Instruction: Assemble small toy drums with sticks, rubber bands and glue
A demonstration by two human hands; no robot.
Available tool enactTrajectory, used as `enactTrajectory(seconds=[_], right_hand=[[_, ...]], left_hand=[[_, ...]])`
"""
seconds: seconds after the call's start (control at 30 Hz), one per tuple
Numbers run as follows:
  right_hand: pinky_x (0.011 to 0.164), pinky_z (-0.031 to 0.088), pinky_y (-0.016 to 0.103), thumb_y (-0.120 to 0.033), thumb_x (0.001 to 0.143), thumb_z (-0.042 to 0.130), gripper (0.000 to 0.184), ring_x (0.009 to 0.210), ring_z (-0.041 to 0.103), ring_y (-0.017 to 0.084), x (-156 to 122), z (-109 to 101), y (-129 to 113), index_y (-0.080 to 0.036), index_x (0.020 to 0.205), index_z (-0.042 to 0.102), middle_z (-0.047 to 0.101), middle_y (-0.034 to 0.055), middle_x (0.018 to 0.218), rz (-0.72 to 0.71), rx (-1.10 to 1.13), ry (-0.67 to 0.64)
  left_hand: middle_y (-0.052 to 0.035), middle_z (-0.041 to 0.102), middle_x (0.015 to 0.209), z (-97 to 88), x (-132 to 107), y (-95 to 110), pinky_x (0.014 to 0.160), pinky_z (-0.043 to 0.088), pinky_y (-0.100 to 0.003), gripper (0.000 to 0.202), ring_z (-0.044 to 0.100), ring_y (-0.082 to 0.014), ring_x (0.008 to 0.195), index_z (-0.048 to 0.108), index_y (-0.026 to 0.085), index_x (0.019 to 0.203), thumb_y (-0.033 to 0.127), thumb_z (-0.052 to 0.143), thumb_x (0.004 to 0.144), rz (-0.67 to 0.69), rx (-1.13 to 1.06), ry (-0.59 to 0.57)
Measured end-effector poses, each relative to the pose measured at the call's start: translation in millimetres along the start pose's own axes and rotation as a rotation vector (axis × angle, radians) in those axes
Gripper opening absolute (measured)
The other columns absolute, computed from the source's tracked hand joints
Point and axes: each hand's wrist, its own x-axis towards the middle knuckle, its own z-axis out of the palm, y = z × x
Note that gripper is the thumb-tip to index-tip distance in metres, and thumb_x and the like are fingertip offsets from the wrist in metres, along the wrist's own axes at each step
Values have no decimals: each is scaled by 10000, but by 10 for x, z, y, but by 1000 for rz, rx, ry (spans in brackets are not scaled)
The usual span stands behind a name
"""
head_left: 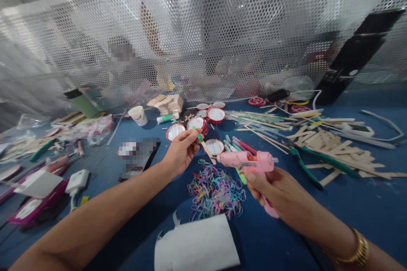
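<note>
My left hand (pixel 182 152) pinches a short wooden craft stick (pixel 207 149) that has a green part near my fingertips. In my right hand (pixel 270 190) is a pink hot glue gun (pixel 244 161), its nozzle close to the stick's lower end; whether they touch I cannot tell. Below lies a heap of colourful rubber bands (pixel 218 190). Just behind my left hand are several round, red-rimmed white discs (pixel 214 147), some of them stacked. Several marker pens (pixel 244 146) lie behind the glue gun, partly hidden by it.
Loose craft sticks (pixel 340 152) and green-handled pliers (pixel 303 169) lie to the right, near thin strips (pixel 260 119). A paper cup (pixel 137 115), a phone-like black object (pixel 148 159) and a white adapter (pixel 41 183) are leftward. White paper (pixel 197 245) lies in front; perforated metal (pixel 203 29) stands behind.
</note>
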Motion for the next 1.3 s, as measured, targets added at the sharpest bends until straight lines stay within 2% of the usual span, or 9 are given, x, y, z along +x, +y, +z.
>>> enactTrajectory(seconds=[0.43,0.97,1.3], right_hand=[[435,364,202,-758,854,411,624,497,429,87,7,-42,-10,-201,580,475,456,-20,553,-16,-12,-20],[446,366,191,-731,865,445,587,526,440,86,4,-26,31,-202,611,471,464,-26,579,-14,-7,-27],[423,344,195,-750,852,438,608,489,409,80,13,-35,11,-203,587,454,439,-29,549,-18,3,-21]], left_hand=[[-21,685,733,10,12,33,483,476,-93,174,584,-35,575,742,107,866,211,805,742,19,2,19],[-12,680,709,10,34,32,481,468,-100,165,573,-32,542,732,113,867,180,806,735,20,-12,83],[-14,677,712,-4,33,44,471,484,-95,143,581,-31,541,738,101,867,174,787,755,21,-26,67]])
